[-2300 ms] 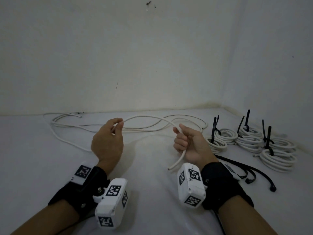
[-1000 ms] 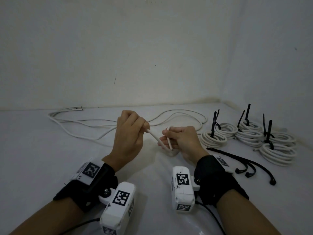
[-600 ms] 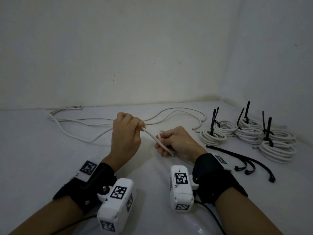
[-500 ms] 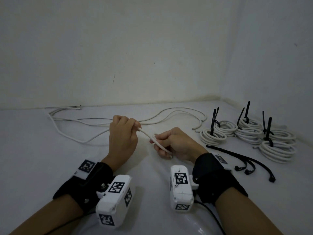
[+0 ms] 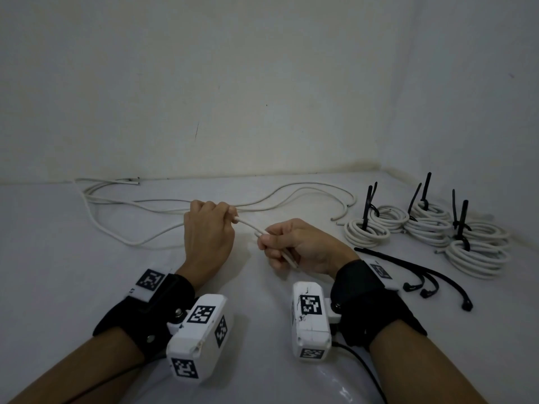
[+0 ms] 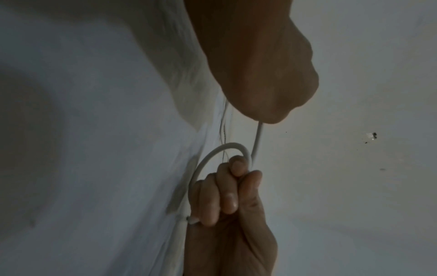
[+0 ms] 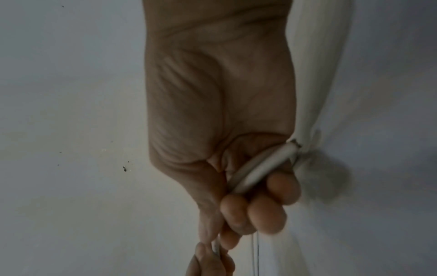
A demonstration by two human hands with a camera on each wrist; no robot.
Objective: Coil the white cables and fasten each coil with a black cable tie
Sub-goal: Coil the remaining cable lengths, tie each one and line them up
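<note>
White cable (image 5: 250, 225) spans both hands: right hand (image 5: 303, 246) clamps its first small loop and cut end, left hand (image 5: 208, 231) grips the run feeding in. The stiff loop could spring open if either loosens; slack (image 5: 116, 228) on the surface (image 5: 58, 272) may snag

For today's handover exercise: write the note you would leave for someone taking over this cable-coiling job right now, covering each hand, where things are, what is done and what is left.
Left hand: grips the white cable just short of the right hand.
Right hand: holds the cable's end section, curled into a first small loop in its fingers.
Loose cables: trail across the table toward the wall.
Done: tied coils at far right, ties upright.
Spare black cable ties: beside the right wrist.
Left: wind the coil, tie it, then the remaining cables.
</note>
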